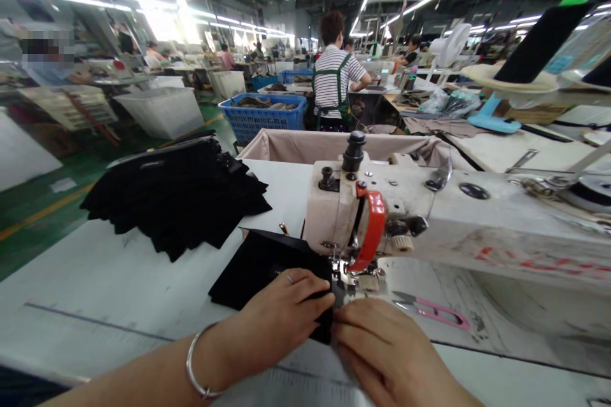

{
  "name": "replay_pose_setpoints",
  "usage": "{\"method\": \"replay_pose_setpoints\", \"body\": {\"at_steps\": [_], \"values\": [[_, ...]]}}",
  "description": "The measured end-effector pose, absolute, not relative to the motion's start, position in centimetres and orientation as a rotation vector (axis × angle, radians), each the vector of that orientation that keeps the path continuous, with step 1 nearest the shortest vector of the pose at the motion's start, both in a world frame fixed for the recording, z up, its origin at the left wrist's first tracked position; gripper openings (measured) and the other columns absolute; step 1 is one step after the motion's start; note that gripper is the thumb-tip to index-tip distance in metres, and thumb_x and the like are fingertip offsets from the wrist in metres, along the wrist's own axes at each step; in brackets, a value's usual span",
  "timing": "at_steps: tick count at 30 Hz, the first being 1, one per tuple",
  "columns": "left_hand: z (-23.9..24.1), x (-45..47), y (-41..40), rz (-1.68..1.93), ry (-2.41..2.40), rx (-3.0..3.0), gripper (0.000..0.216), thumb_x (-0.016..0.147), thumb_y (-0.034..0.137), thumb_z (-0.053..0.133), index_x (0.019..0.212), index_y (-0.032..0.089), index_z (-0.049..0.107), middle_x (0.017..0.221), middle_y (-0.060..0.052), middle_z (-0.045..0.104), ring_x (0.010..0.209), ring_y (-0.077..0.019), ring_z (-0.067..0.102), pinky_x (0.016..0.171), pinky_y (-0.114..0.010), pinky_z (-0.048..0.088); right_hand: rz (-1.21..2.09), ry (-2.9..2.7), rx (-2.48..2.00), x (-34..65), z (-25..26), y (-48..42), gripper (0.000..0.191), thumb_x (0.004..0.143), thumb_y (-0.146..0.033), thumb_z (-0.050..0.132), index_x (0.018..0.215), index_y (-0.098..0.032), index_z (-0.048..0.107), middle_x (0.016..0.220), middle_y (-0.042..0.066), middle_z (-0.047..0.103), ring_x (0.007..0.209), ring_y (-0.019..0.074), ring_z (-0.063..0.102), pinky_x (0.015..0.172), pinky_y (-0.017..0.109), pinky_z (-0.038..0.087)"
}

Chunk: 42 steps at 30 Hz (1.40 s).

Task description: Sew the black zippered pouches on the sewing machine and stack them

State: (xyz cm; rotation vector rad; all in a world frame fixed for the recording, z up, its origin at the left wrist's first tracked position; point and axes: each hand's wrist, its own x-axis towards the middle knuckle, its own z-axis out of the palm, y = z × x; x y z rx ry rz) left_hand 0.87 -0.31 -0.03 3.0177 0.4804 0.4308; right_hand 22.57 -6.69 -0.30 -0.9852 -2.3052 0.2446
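A black fabric piece [258,264] lies on the white table under the needle of a cream sewing machine [405,216] with a red guard. My left hand [277,318], with a ring and a silver bracelet, rests flat on the fabric, fingers stretched toward the presser foot. My right hand [386,350] sits just right of it, fingers curled and pressed on the fabric's edge below the needle.
A stack of black fabric pieces [176,194] lies at the table's left. Pink-handled thread snips [432,310] lie right of the needle. A cloth bin [305,146] hangs behind the table. A person in a striped shirt [337,76] works beyond, next to a blue basket [262,117].
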Motion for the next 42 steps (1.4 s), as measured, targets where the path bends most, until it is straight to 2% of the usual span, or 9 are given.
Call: {"method": "replay_pose_setpoints", "body": {"at_steps": [3, 5, 9, 17, 21, 27, 34, 37, 42], "values": [[-0.2, 0.9, 0.0, 0.372, 0.424, 3.101, 0.013, 0.095, 0.023, 0.058, 0.102, 0.016, 0.066, 0.122, -0.002, 0.061, 0.124, -0.0209, 0.045, 0.106, -0.039, 0.039, 0.288, -2.354, -0.911, 22.2, 0.0, -7.3, 0.018, 0.091, -0.011, 0.052, 0.104, -0.018, 0.063, 0.094, 0.006, 0.069, 0.098, 0.0181, 0.063, 0.085, 0.031, 0.052], [-0.3, 0.9, 0.2, 0.338, 0.432, 3.113, 0.013, 0.095, 0.025, 0.059, 0.102, 0.017, 0.066, 0.123, -0.002, 0.061, 0.124, -0.0194, 0.045, 0.106, -0.038, 0.039, 0.266, -2.348, -0.930, 21.8, -0.3, -7.3, 0.018, 0.091, -0.011, 0.051, 0.100, -0.019, 0.064, 0.090, 0.005, 0.069, 0.096, 0.0178, 0.063, 0.083, 0.031, 0.052], [-0.7, 1.1, 0.7, 0.242, 0.399, 3.177, 0.012, 0.093, 0.022, 0.060, 0.103, 0.018, 0.066, 0.124, 0.000, 0.061, 0.126, -0.0204, 0.043, 0.107, -0.039, 0.037, 0.201, -2.316, -0.954, 21.4, -1.0, -7.1, 0.024, 0.088, -0.010, 0.053, 0.107, -0.019, 0.065, 0.088, 0.004, 0.069, 0.094, 0.0191, 0.064, 0.082, 0.032, 0.053], [-0.6, 1.8, 2.4, 0.241, 0.436, 3.159, 0.022, 0.094, 0.018, 0.059, 0.115, 0.015, 0.059, 0.121, -0.006, 0.062, 0.121, -0.0213, 0.049, 0.106, -0.039, 0.041, 0.140, -2.277, -1.064, 21.2, -0.6, -6.5, 0.030, 0.086, -0.011, 0.053, 0.112, -0.020, 0.064, 0.097, 0.005, 0.070, 0.094, 0.0217, 0.064, 0.081, 0.037, 0.055], [-1.3, 1.2, 2.8, 0.379, 0.440, 3.021, 0.025, 0.098, 0.015, 0.051, 0.122, 0.013, 0.054, 0.116, -0.006, 0.064, 0.112, -0.0176, 0.056, 0.106, -0.037, 0.041, 0.163, -2.268, -1.148, 21.4, -0.9, -6.3, 0.032, 0.087, -0.012, 0.052, 0.115, -0.019, 0.063, 0.107, 0.007, 0.069, 0.096, 0.0232, 0.064, 0.080, 0.039, 0.054], [-1.5, 0.4, 2.6, 0.523, 0.386, 2.890, 0.021, 0.100, 0.014, 0.043, 0.116, 0.013, 0.057, 0.113, -0.006, 0.065, 0.109, -0.0165, 0.059, 0.103, -0.034, 0.045, 0.227, -2.235, -1.153, 22.1, -1.0, -6.7, 0.035, 0.089, -0.009, 0.050, 0.121, -0.021, 0.059, 0.116, 0.005, 0.066, 0.099, 0.0226, 0.061, 0.084, 0.041, 0.050], [0.2, 1.1, 3.0, 0.501, 0.307, 2.834, 0.025, 0.101, 0.011, 0.038, 0.099, 0.014, 0.063, 0.093, -0.003, 0.068, 0.087, -0.0132, 0.064, 0.091, -0.030, 0.050, 0.282, -2.221, -1.164, 21.9, -0.7, -6.6, 0.033, 0.088, -0.007, 0.049, 0.115, -0.020, 0.061, 0.109, 0.005, 0.067, 0.094, 0.0224, 0.060, 0.080, 0.040, 0.050], [0.0, 1.3, 3.1, 0.495, 0.287, 2.829, 0.025, 0.100, 0.010, 0.038, 0.097, 0.014, 0.063, 0.092, -0.003, 0.069, 0.088, -0.0129, 0.064, 0.091, -0.029, 0.050, 0.292, -2.216, -1.180, 22.0, -0.9, -6.6, 0.035, 0.087, -0.008, 0.048, 0.116, -0.021, 0.061, 0.110, 0.006, 0.066, 0.095, 0.0232, 0.060, 0.082, 0.041, 0.051], [-1.1, 1.3, 3.5, 0.479, 0.300, 2.845, 0.018, 0.099, 0.011, 0.043, 0.098, 0.013, 0.061, 0.097, -0.003, 0.069, 0.094, -0.0126, 0.063, 0.098, -0.028, 0.046, 0.302, -2.236, -1.210, 22.0, -1.0, -6.5, 0.034, 0.085, -0.008, 0.048, 0.114, -0.021, 0.060, 0.124, 0.008, 0.060, 0.107, 0.0249, 0.057, 0.088, 0.043, 0.050]]}}
